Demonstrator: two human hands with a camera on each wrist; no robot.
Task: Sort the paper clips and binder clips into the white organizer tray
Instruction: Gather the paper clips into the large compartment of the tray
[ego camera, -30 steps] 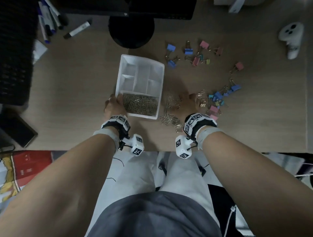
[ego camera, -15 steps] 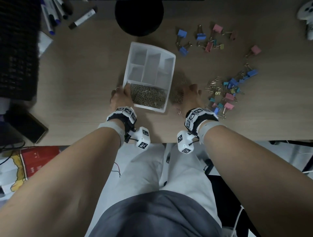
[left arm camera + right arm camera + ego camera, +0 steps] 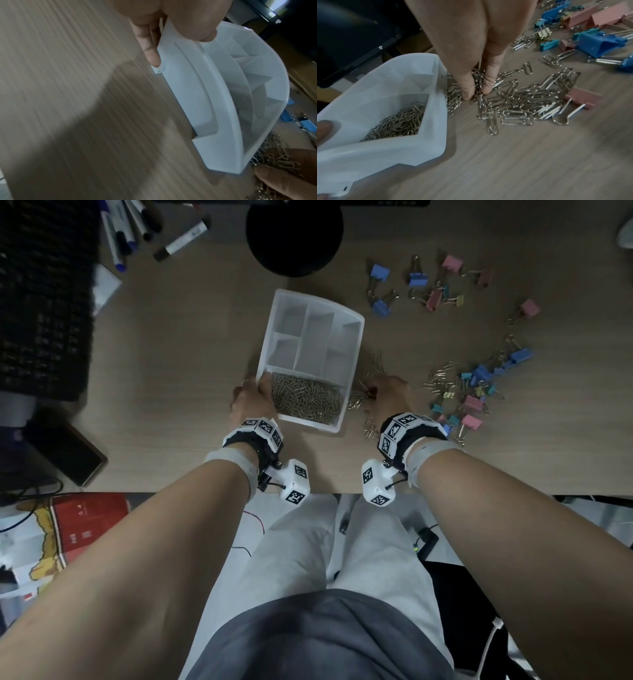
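Observation:
The white organizer tray [image 3: 270, 337] sits mid-desk, with a heap of paper clips [image 3: 306, 400] in its near compartment. My left hand [image 3: 253, 398] grips the tray's near left corner, thumb over the rim [image 3: 193, 20] and fingers [image 3: 150, 51] on the outer wall. Loose paper clips [image 3: 522, 100] lie just right of the tray. My right hand [image 3: 476, 93] is down on them, pinching a bunch between thumb and fingers beside the tray wall [image 3: 435, 121]. Coloured binder clips [image 3: 479, 392] lie scattered further right, with more binder clips [image 3: 418, 285] behind.
A black keyboard [image 3: 44, 296] and markers [image 3: 130, 227] fill the back left. The round black monitor base [image 3: 294, 237] stands behind the tray. A phone [image 3: 68, 453] lies near the front left edge. A pink binder clip [image 3: 583, 97] touches the loose pile.
My right hand has settled onto the loose clips beside the tray and its fingers have drawn in round a bunch. The left hand keeps its hold on the tray. The head view has shifted.

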